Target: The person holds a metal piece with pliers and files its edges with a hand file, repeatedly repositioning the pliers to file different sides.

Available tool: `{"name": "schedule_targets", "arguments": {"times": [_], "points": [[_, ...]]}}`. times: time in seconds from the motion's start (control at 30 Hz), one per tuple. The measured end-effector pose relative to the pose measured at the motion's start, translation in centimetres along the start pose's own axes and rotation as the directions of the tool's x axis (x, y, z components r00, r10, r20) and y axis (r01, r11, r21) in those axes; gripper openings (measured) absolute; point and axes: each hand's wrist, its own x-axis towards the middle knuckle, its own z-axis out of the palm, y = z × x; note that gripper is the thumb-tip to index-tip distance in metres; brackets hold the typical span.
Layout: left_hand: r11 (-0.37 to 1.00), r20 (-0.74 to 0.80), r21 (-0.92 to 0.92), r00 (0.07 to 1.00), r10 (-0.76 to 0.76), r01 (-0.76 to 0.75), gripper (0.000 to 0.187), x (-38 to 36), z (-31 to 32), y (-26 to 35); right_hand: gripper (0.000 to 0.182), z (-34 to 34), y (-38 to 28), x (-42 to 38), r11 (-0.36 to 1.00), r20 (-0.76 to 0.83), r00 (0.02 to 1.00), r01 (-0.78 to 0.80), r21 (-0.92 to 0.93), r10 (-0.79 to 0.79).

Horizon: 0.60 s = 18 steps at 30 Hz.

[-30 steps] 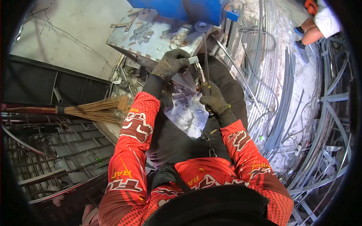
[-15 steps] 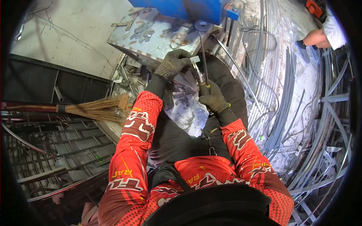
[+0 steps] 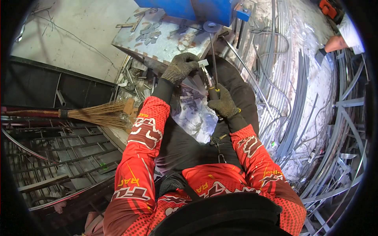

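Observation:
My left hand (image 3: 181, 68), in a dark knitted glove, has its fingers closed around one end of a small flat metal piece (image 3: 203, 62). Just below that piece is the silver head of a plier-like tool (image 3: 207, 75). My right hand (image 3: 224, 103), gloved too, is wrapped around the tool's dark handle. A thin dark rod (image 3: 214, 65) runs upward from beside the right hand; whether the hand holds it as well is hidden. Both hands are above my legs, in front of a metal-topped table (image 3: 173, 49).
Short cut metal strips (image 3: 149, 33) lie on the table beside a blue machine (image 3: 183, 11) and a round disc (image 3: 211, 26). A straw broom (image 3: 96, 113) is at left. Long metal bars (image 3: 295, 106) cover the floor at right, where another person's hand (image 3: 334, 44) shows.
My hands, the metal piece and the tool stay almost still. At the upper right, the other person's hand has shifted slightly, with the dark thing at it changing angle.

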Motion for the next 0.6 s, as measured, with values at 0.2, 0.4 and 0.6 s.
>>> {"name": "schedule_targets", "arguments": {"times": [0.2,0.4,0.6], "points": [[1.000,-0.022,-0.024,1.000,-0.005,0.004,0.024,0.3,0.1,-0.4,0.044,0.0,-1.4,-0.3,0.998,0.028,0.998,-0.052,0.027,0.051],[0.999,-0.015,-0.051,1.000,-0.011,0.010,0.023,0.0,0.2,-0.2,0.058,0.0,-1.1,-0.2,0.997,0.037,0.997,-0.072,-0.007,0.073],[0.996,-0.004,-0.088,1.000,0.000,-0.001,0.024,0.0,0.2,-0.5,0.065,-0.2,0.2,-0.1,0.997,0.020,0.999,-0.045,-0.068,0.046]]}}
